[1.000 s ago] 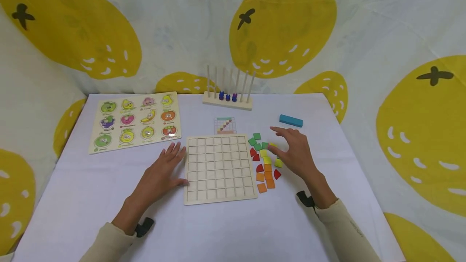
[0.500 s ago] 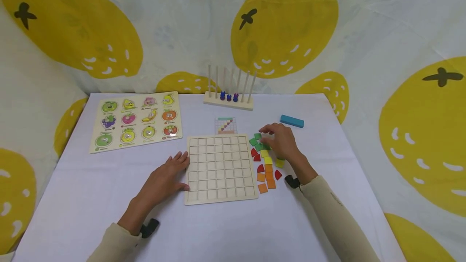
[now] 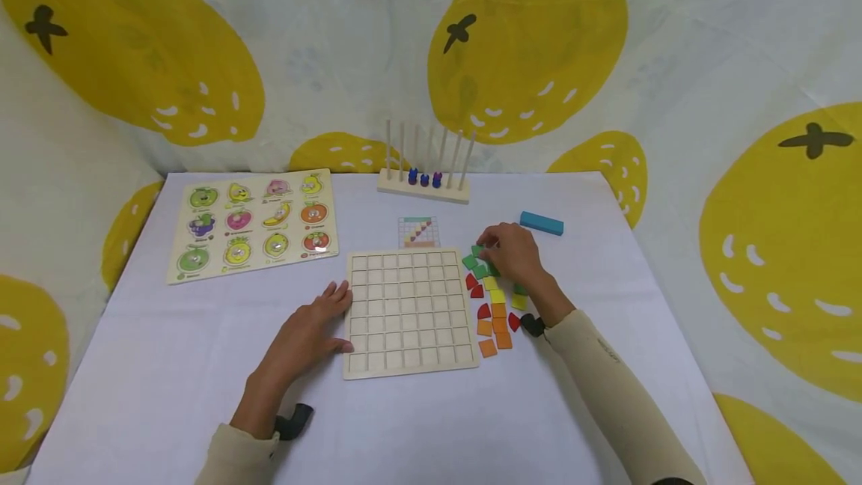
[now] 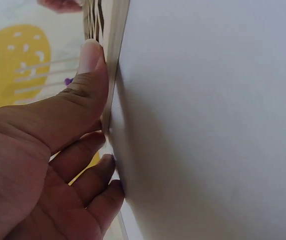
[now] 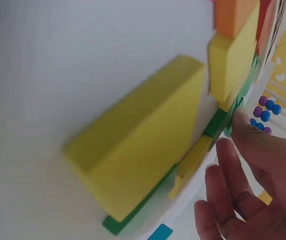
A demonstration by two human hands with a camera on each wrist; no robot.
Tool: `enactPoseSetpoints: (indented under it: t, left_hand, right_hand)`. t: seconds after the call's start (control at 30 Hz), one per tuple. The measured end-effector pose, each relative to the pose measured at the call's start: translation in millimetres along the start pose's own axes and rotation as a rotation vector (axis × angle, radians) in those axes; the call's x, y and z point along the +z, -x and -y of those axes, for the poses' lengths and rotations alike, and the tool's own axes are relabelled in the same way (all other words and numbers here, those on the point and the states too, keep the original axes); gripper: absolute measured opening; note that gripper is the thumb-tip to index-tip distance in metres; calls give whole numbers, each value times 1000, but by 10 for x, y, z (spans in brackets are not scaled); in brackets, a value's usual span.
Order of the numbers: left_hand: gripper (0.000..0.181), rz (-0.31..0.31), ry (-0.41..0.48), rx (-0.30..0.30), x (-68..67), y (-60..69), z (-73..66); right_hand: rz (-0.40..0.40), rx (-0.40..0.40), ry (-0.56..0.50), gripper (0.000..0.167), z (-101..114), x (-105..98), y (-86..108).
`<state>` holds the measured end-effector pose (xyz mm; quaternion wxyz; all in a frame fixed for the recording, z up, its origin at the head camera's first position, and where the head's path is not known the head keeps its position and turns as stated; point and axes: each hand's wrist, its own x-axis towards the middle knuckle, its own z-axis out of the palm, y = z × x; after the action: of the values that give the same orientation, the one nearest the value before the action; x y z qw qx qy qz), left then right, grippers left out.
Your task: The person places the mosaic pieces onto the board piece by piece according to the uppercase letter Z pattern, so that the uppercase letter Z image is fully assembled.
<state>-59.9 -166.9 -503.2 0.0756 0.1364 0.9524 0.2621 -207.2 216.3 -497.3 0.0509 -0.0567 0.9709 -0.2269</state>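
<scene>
A pale wooden grid board (image 3: 412, 310) lies flat in the middle of the table in the head view. My left hand (image 3: 304, 335) rests at its left edge, fingers fairly straight, with the thumb (image 4: 90, 60) against the rim in the left wrist view. Right of the board, my right hand (image 3: 515, 253) is curled over the green tiles (image 3: 470, 262). Its thumb and a finger pinch a green square tile (image 3: 477, 251), partly hidden by the fingertips. Close by lie yellow tiles (image 3: 497, 296), orange tiles (image 3: 503, 340) and red quarter-round pieces (image 3: 484, 311).
A pattern card (image 3: 418, 232) lies behind the board. Farther back stands a wooden peg rack (image 3: 423, 187) with blue and purple beads. A fruit puzzle board (image 3: 252, 227) is at the left, a teal block (image 3: 542, 223) at the back right.
My right hand has moved left and down onto the green tiles, and its fingers have drawn together. The left hand has shifted slightly right against the board's edge.
</scene>
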Motion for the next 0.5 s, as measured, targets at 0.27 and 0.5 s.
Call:
enactPoseSetpoints:
  t: [0.27, 0.5]
  left_hand:
    - [102, 6, 36, -31, 13, 1, 6]
    - [103, 14, 47, -57, 18, 4, -10]
  right_hand:
    - [-9, 8, -62, 14, 4, -15, 4]
    - [-62, 2, -96, 10, 148, -64, 60]
